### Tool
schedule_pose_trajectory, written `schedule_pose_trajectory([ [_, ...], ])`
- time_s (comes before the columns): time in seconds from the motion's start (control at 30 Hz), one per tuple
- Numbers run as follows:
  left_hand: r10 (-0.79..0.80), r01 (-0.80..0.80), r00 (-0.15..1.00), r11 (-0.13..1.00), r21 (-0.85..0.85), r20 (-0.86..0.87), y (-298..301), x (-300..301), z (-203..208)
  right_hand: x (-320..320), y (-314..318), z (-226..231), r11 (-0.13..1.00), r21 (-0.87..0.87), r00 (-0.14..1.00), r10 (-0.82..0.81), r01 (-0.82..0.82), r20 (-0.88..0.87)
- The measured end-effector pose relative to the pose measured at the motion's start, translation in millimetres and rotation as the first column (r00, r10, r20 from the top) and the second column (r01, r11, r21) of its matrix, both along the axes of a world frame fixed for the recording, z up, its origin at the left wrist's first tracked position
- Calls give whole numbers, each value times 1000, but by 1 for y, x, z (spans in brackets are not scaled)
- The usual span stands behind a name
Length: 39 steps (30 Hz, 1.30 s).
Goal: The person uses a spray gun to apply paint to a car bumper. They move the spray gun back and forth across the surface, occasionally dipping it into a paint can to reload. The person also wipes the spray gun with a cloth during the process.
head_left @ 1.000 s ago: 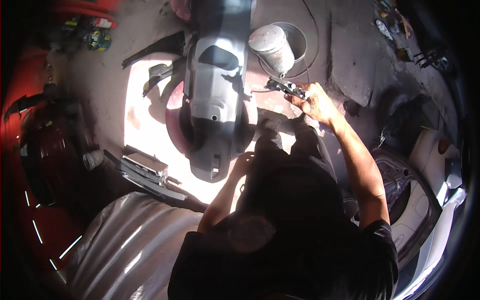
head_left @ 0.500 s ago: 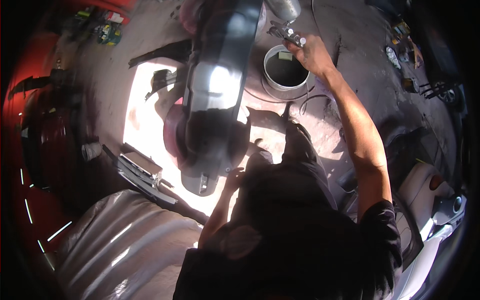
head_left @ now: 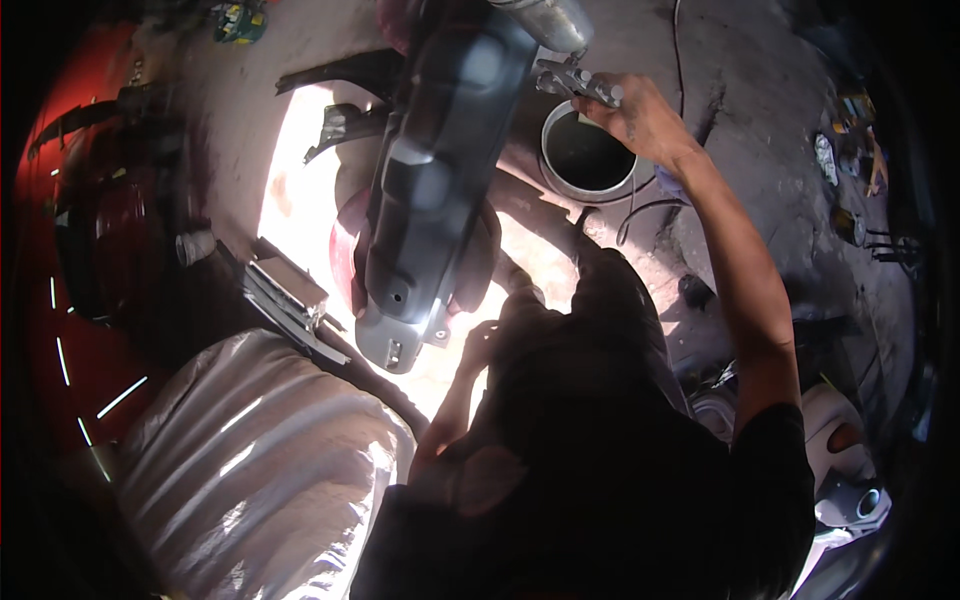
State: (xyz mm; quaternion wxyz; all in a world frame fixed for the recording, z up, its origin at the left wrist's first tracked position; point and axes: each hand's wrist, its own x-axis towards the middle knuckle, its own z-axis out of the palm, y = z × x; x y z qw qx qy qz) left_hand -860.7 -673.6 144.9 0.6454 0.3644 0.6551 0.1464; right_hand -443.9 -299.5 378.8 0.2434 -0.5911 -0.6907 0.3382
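Observation:
My right hand point(head_left: 645, 118) is wrapped round a metal spray gun point(head_left: 580, 84) with a silver cup point(head_left: 556, 22) at its upper end. The gun is held at the far right side of a long, glossy dark car panel point(head_left: 425, 190), with no visible contact between its body and the panel. The panel rests on rounded reddish supports point(head_left: 347, 245), partly hidden beneath it. Low beside my thigh, close to the panel's near end, is my left hand point(head_left: 482, 342); shadow hides its fingers and whether they hold anything.
A light-rimmed bucket point(head_left: 548, 165) stands below my right hand, with a hose point(head_left: 650, 207) on the floor nearby. Dark trim pieces point(head_left: 340, 72) lie left of the panel. A wrinkled covered shape point(head_left: 250, 450) fills the lower left. Light-coloured car parts point(head_left: 840, 440) are at lower right.
The view has shifted, so the bucket and my right arm appear farther right. The spray gun's cup leans more to the left. My left hand stays near my thigh.

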Motion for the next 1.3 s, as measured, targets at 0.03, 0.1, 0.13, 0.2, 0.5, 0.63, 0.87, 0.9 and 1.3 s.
schedule_pose_trajectory([
  [0.03, -22, 22, 1000, 1000, 7, -18, 5, 6, 2, 5, 6, -1, 999, 35, 1000, 0, 0, -4],
  [0.1, -65, 66, 996, 998, 22, -56, 14, 14, 5, 12, 17, -3, 997, 81, 1000, -13, 11, 13],
  [0.13, -75, 78, 994, 996, 42, -78, 18, 18, 5, 13, 23, -3, 995, 93, 999, -25, 22, 33],
  [0.2, -96, 106, 988, 991, 81, -123, 23, 27, 6, 18, 29, -6, 991, 130, 998, -28, 20, 57],
  [0.5, -76, 75, 991, 997, -8, -112, 34, 44, 4, 30, 22, 19, 990, -111, 997, 83, -83, 1],
  [0.63, -85, 90, 986, 996, 30, -142, 40, 56, 10, 32, 34, 16, 1000, -11, 998, 25, -24, 65],
  [0.87, -46, 49, 995, 998, 29, -87, 41, 62, 15, 26, 44, -10, 997, 19, 991, 74, -77, 112],
  [0.9, -60, 65, 992, 997, 40, -109, 40, 62, 13, 25, 42, -5, 995, -41, 993, 94, -91, 74],
  [1.3, -27, 28, 996, 1000, 14, -88, 37, 66, 10, 36, 49, 6, 999, 42, 997, 23, -26, 69],
])
